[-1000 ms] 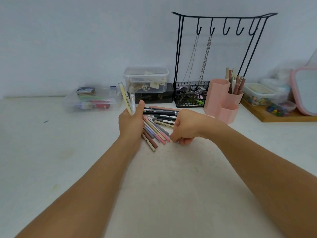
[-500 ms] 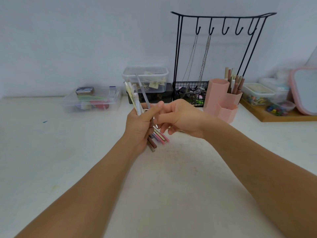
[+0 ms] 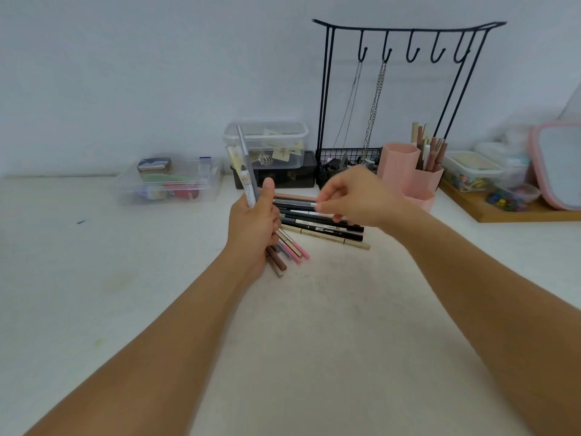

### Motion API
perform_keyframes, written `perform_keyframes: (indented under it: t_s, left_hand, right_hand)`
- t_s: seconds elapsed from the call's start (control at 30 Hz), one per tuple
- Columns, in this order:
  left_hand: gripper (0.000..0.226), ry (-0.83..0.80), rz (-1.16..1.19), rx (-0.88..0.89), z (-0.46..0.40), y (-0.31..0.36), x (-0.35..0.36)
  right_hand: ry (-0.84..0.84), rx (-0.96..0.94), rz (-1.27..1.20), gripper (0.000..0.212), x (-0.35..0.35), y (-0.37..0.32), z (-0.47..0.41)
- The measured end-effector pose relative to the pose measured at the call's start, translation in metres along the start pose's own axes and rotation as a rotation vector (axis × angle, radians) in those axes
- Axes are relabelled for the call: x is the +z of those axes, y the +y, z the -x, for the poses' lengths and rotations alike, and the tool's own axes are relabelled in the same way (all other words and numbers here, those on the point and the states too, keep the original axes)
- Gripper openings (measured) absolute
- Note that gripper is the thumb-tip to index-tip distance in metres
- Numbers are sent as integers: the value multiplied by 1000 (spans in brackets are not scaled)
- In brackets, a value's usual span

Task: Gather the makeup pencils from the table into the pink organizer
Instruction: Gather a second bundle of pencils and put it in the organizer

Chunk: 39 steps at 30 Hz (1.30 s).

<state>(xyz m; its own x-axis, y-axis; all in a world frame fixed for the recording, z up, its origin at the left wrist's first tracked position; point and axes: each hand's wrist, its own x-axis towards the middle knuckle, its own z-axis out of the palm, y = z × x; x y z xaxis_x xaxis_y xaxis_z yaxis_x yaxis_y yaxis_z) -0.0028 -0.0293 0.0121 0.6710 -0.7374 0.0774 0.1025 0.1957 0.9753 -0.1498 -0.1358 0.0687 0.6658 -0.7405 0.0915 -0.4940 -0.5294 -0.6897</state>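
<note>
Gripping upright pencils, the left hand fronts the pile; right hand hovers loose, empty.

**Soft, even light; wide-angle bend and some motion blur**

The scene is brightly and evenly lit, with a cool, slightly bluish cast on the wall; no single lamp shows, and the light seems diffuse; shadows on the table are faint and soft-edged, darkest just under the pile of pencils; no strong glare appears. The right hand is smeared by motion blur, its fingertips indistinct; the left hand is sharper. The wide lens bows the top bar of the black wire stand; the far right edge, by the pink-rimmed mirror, is soft and hazy.
</note>
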Motion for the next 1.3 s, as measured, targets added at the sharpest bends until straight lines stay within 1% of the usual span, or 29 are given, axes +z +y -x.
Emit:
perform_keyframes:
  t_s: [0.07,0.17,0.33,0.53,0.73,0.93,1.13,1.2,1.3]
  left_hand:
    - [38,19,0,-27,0,0,-1]
    - [35,40,6,-63,0,1,-2]
    - [35,21,73,-85,1,1,-4]
    - [45,15,106,-127,0,2,-6]
    - [47,20,101,-139,0,4,-7]
    - [46,-14,121,-149,1,5,-6]
    - [49,-45,190,-182,-1,4,-6]
    - [46,-52,192,-181,0,4,-6]
    - [41,-60,174,-155,1,5,-4]
  right_hand:
    - [-73,71,117,6,-13,9,-2]
    - [-176,156,229,8,-21,15,-2]
    - [-217,165,403,10,-20,18,-2]
    - [-273,164,390,12,-20,17,-2]
    - [-302,156,405,13,-20,17,-3]
    - [-293,104,477,10,-18,19,-3]
    - [-310,55,358,12,-31,23,-3]
    - [-283,46,221,12,-35,25,-3]
    - [-286,27,-122,16,-35,21,-1]
